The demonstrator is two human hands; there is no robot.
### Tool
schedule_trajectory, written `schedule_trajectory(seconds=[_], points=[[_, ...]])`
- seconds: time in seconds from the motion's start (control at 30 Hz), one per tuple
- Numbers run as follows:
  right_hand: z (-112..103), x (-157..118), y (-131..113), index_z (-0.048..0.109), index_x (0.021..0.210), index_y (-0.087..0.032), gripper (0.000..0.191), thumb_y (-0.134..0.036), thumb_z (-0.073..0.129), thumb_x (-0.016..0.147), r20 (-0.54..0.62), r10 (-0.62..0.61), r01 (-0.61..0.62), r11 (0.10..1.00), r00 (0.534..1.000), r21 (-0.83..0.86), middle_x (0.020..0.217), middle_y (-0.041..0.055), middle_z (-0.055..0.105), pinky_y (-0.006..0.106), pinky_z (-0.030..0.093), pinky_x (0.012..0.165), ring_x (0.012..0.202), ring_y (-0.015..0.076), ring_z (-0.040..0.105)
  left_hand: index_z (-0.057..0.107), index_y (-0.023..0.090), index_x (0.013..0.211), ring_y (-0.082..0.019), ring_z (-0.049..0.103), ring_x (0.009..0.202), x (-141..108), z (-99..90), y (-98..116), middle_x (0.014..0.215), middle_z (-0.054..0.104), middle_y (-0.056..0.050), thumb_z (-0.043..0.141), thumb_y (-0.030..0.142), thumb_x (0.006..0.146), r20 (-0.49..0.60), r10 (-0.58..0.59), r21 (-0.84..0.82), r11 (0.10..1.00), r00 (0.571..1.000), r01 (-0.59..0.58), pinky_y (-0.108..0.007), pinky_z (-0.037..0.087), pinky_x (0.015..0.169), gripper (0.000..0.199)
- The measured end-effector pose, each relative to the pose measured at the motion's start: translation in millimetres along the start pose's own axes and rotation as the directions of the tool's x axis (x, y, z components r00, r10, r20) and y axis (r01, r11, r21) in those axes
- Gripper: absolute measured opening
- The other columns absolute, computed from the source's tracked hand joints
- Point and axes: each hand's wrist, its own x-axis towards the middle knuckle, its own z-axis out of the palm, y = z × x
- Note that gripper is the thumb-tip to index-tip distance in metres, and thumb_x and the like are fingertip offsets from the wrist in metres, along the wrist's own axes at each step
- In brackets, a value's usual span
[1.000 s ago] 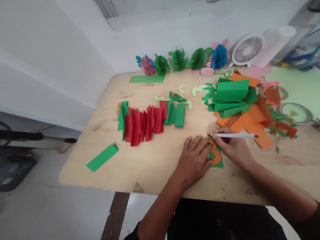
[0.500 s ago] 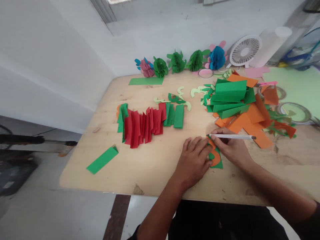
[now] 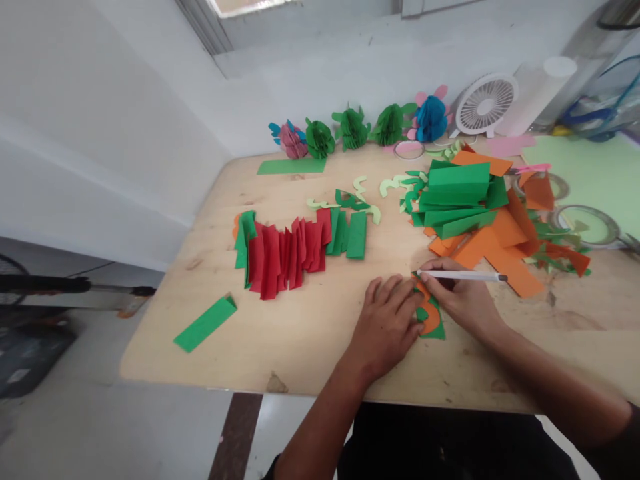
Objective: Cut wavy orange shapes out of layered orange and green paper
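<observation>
1. Lying flat with its fingers slightly apart, the left hand (image 3: 386, 319) covers the left edge of an orange curvy paper cutout (image 3: 430, 320) on a dark green paper piece (image 3: 440, 332).
2. The cutout lies between the two hands: at the left hand's fingertips, and just left of the right hand (image 3: 460, 291), on its near side.
3. Thumb and fingers of the right hand pinch a slim white pen (image 3: 467, 275) near its point, at the cutout's far end; whether the point touches paper, I cannot tell.
4. Beyond the right hand, folded green paper strips (image 3: 459, 181) are heaped on flat orange paper pieces (image 3: 515, 270).
5. Left of the left hand and farther off stands a row of folded red paper strips (image 3: 270, 261); directly left, well apart, lies one rectangular green paper strip (image 3: 206, 324).
</observation>
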Motion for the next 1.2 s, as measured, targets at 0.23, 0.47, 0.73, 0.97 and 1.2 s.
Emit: schedule_trajectory(seconds=[0.23,0.47,0.73,0.97,1.2], points=[[0,0,0,0.061,0.086,-0.023,0.017,-0.039,0.055,0.086,0.005,-0.04,0.041,0.998,0.999,-0.038,0.08,0.003,0.071,0.028,0.054,0.062,0.07,0.0168,0.067,0.054,0.021,0.128,-0.026,0.038,0.135,0,1.0,0,0.142,0.051,-0.005,0.049,0.036,0.095,-0.007,0.002,-0.01,1.0,1.0,-0.002,-0.05,0.023,0.115,0.036],[-1,-1,0,0.061,0.086,-0.023,0.016,-0.037,0.054,0.087,0.016,-0.064,0.065,0.995,0.998,-0.072,0.081,0.003,0.071,0.028,0.053,0.062,0.07,0.0166,0.067,0.053,0.022,0.129,-0.026,0.038,0.135,-1,2.3,-1,0.142,0.051,-0.003,0.052,0.036,0.094,-0.006,-0.002,-0.02,1.0,1.0,0.001,-0.05,0.022,0.115,0.038],[-3,-5,0,0.061,0.085,-0.022,0.017,-0.037,0.053,0.088,0.029,-0.06,0.062,0.996,0.998,-0.067,0.078,0.0028,0.07,0.027,0.051,0.061,0.068,0.0162,0.066,0.054,0.022,0.128,-0.025,0.038,0.135,0,3.0,-2,0.141,0.052,-0.004,0.053,0.036,0.093,0.004,0.002,-0.003,1.0,1.0,-0.002,-0.049,0.021,0.117,0.038],[-5,-8,-1,0.061,0.081,-0.022,0.017,-0.036,0.053,0.087,0.011,-0.073,0.073,0.995,0.997,-0.06,0.076,0.0022,0.069,0.027,0.051,0.062,0.065,0.0151,0.064,0.054,0.022,0.127,-0.025,0.038,0.135,1,2.8,-1,0.141,0.052,-0.005,0.055,0.036,0.092,0.003,0.003,0.013,1.0,1.0,-0.003,-0.049,0.022,0.116,0.038],[-8,-14,-1,0.061,0.083,-0.022,0.017,-0.036,0.054,0.087,-0.006,-0.074,0.073,0.994,0.997,-0.084,0.077,0.0033,0.07,0.028,0.051,0.061,0.065,0.0158,0.064,0.056,0.022,0.125,-0.025,0.038,0.135,2,0.6,0,0.141,0.052,-0.004,0.054,0.036,0.092,-0.007,0.011,0.02,1.0,1.0,-0.011,-0.049,0.025,0.115,0.035]])
